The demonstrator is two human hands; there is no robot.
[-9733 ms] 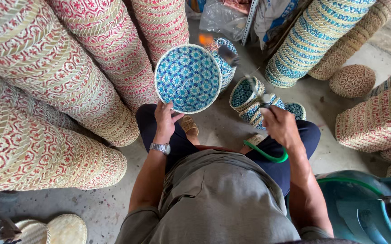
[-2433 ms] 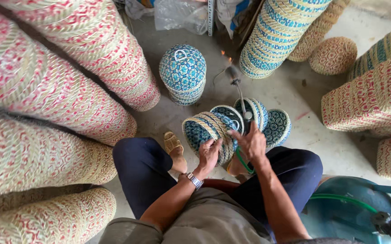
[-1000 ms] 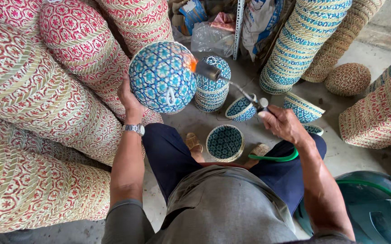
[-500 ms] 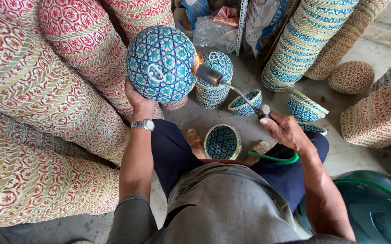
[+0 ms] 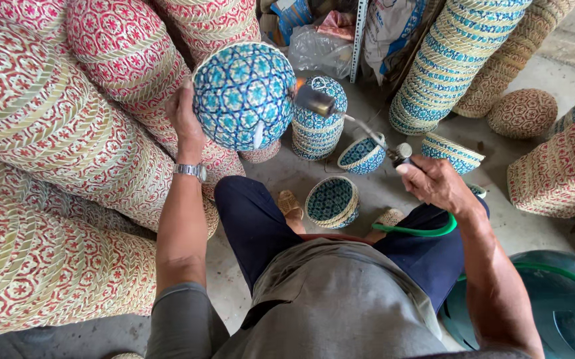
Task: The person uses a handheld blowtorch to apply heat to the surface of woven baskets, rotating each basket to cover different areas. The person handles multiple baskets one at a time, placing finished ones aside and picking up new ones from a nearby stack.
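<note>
The left hand [image 5: 184, 118] gripped a blue basket [image 5: 243, 96] from behind and held it up, bottom facing the torch [image 5: 350, 121]. The right hand [image 5: 433, 183] was closed around the torch handle, so the flame met the rim.

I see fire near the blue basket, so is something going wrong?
Nothing looks damaged. The flame comes from the torch in the right hand, aimed at the edge of the blue basket that the left hand holds up. No scorch shows.
</note>
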